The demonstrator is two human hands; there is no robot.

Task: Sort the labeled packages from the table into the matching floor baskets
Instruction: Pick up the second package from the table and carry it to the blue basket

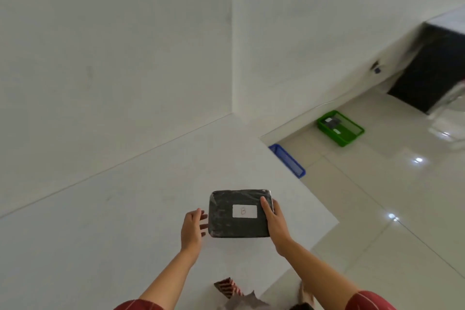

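A black wrapped package with a white label marked "B" hangs above the white table. My right hand grips its right edge, thumb on top. My left hand is spread just off the package's left edge, fingertips near it but apart. On the floor to the right stand a blue basket, partly hidden by the table's edge, and a green basket with dark labeled packages inside.
The white table sits in a corner of two white walls. Glossy tiled floor lies to the right. A dark opening and a clear plastic object are at the far right. A striped red-and-black item lies near my body.
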